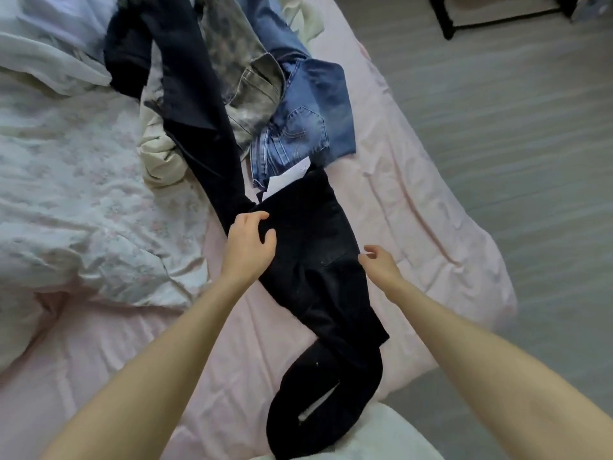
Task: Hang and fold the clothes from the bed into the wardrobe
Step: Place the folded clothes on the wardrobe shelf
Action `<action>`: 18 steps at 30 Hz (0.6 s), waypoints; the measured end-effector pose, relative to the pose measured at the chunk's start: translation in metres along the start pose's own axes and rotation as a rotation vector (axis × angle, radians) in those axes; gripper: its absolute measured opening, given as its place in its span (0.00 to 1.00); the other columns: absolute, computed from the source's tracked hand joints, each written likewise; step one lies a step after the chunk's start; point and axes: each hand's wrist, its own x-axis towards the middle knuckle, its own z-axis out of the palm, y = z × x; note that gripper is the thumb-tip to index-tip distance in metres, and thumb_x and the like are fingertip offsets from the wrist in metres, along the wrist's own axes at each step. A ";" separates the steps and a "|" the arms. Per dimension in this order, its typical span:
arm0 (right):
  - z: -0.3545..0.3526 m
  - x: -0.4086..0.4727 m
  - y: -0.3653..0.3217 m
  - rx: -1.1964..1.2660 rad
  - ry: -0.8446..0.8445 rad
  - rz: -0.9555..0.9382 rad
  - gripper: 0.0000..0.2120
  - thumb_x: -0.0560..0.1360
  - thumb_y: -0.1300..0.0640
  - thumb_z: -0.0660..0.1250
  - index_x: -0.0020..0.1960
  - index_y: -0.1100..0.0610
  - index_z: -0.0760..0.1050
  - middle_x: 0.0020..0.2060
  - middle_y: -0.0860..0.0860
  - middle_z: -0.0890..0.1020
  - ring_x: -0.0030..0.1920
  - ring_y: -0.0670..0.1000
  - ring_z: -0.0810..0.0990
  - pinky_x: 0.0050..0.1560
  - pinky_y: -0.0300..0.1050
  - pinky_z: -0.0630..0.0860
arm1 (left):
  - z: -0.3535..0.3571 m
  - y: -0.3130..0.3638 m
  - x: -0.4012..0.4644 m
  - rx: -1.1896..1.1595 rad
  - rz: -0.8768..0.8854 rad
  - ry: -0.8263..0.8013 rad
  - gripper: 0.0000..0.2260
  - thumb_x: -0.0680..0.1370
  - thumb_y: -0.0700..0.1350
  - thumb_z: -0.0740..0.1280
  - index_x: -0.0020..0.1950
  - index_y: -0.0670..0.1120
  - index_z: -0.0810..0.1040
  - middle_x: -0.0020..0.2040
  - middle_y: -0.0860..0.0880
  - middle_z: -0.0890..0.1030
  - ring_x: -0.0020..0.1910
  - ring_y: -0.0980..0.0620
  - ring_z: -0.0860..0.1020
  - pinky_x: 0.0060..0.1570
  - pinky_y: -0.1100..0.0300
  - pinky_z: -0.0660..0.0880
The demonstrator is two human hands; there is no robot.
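Black trousers (318, 260) lie lengthwise on the pink sheet (414, 227) of the bed, waist towards the clothes pile, legs trailing towards me. My left hand (250, 242) rests on the waist's left edge, fingers curled onto the fabric. At the trousers' right edge hovers my right hand (378, 262), fingers apart and holding nothing. Beyond the waist lie blue jeans (308, 124), a grey washed denim garment (245, 78) and a dark navy garment (189, 94) that stretches down to my left hand.
A crumpled white floral duvet (83, 194) covers the left of the bed. A cream garment (159, 154) lies under the navy one. Grey floor (530, 127) runs along the bed's right side, with dark furniture legs (446, 24) at the top right.
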 end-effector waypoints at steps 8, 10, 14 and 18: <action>0.022 0.092 -0.055 0.069 -0.031 -0.130 0.31 0.77 0.54 0.61 0.77 0.55 0.51 0.74 0.54 0.60 0.73 0.54 0.61 0.67 0.44 0.61 | 0.050 0.000 0.089 0.504 -0.076 -0.179 0.37 0.74 0.63 0.64 0.76 0.50 0.52 0.76 0.42 0.56 0.72 0.40 0.60 0.66 0.45 0.62; 0.024 0.103 -0.064 0.139 -0.070 -0.132 0.33 0.77 0.53 0.63 0.77 0.57 0.51 0.74 0.55 0.61 0.72 0.53 0.63 0.67 0.43 0.62 | 0.053 -0.001 0.099 0.537 -0.075 -0.201 0.31 0.74 0.64 0.64 0.71 0.51 0.62 0.65 0.44 0.73 0.61 0.41 0.73 0.50 0.49 0.72; 0.025 0.098 -0.074 0.234 -0.157 -0.094 0.23 0.76 0.51 0.65 0.67 0.61 0.70 0.55 0.53 0.78 0.54 0.50 0.79 0.51 0.38 0.75 | 0.045 0.014 0.100 0.387 -0.011 -0.144 0.15 0.77 0.60 0.61 0.57 0.52 0.75 0.41 0.53 0.78 0.42 0.48 0.77 0.36 0.57 0.69; 0.001 0.072 -0.074 0.077 -0.148 -0.161 0.08 0.75 0.63 0.59 0.37 0.59 0.69 0.30 0.52 0.67 0.32 0.50 0.65 0.32 0.40 0.62 | 0.022 0.030 0.084 0.076 -0.048 -0.227 0.10 0.81 0.49 0.58 0.57 0.52 0.76 0.42 0.55 0.79 0.43 0.53 0.78 0.47 0.53 0.76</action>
